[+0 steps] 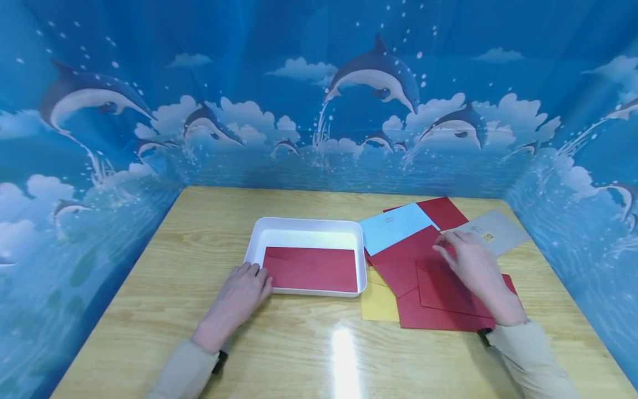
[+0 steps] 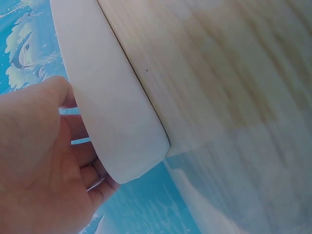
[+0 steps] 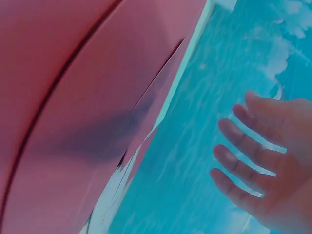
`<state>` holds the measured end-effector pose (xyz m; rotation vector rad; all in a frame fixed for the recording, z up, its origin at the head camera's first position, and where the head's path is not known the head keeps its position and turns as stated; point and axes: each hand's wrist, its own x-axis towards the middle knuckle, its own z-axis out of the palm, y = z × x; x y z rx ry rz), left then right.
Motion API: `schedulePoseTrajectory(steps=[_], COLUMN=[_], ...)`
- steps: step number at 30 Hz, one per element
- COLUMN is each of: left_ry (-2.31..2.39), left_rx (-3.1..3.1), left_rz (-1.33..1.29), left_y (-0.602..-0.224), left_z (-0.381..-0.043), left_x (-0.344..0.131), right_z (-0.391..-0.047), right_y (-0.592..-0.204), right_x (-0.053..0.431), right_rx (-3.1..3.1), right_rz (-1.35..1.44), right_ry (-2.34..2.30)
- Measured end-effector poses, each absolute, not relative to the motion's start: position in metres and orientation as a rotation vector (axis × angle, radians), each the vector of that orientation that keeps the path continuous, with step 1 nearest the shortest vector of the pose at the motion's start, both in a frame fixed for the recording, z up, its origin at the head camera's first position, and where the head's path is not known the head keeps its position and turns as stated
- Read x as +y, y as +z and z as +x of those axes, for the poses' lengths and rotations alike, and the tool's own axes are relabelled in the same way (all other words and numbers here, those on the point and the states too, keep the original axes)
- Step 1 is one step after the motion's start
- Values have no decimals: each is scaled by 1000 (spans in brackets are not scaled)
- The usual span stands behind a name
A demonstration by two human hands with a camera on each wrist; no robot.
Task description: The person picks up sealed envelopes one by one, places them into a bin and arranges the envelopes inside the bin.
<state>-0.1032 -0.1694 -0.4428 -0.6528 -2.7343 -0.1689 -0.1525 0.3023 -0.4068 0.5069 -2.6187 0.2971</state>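
Note:
A white tray (image 1: 306,223) stands on the table with a red envelope (image 1: 314,271) lying inside it. My left hand (image 1: 239,291) holds the tray's front left corner, its fingers bent over the rim; in the left wrist view the fingertips are hidden behind the white wall (image 2: 107,97). My right hand (image 1: 471,266) hovers over a spread of red envelopes (image 1: 408,255) to the right of the tray. In the right wrist view its fingers (image 3: 239,161) are loosely bent, apart from the red paper (image 3: 73,97), and hold nothing.
Around the red pile lie a light blue envelope (image 1: 399,224), a silver-grey envelope (image 1: 503,233) and a yellow envelope (image 1: 379,302), partly overlapped. A blue dolphin-print curtain (image 1: 319,83) bounds the wooden table (image 1: 209,221) at the back and sides.

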Motion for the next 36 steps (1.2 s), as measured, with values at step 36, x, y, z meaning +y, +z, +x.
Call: schedulePoseTrajectory(steps=[36], left_ry=[-144], left_rx=[-2760], left_rz=[-653], left_y=[-443], left_z=[-104], left_x=[-171], right_z=[-151], right_y=[-436], right_x=[367], right_rx=[-3142], right_rz=[426], right_ry=[530])
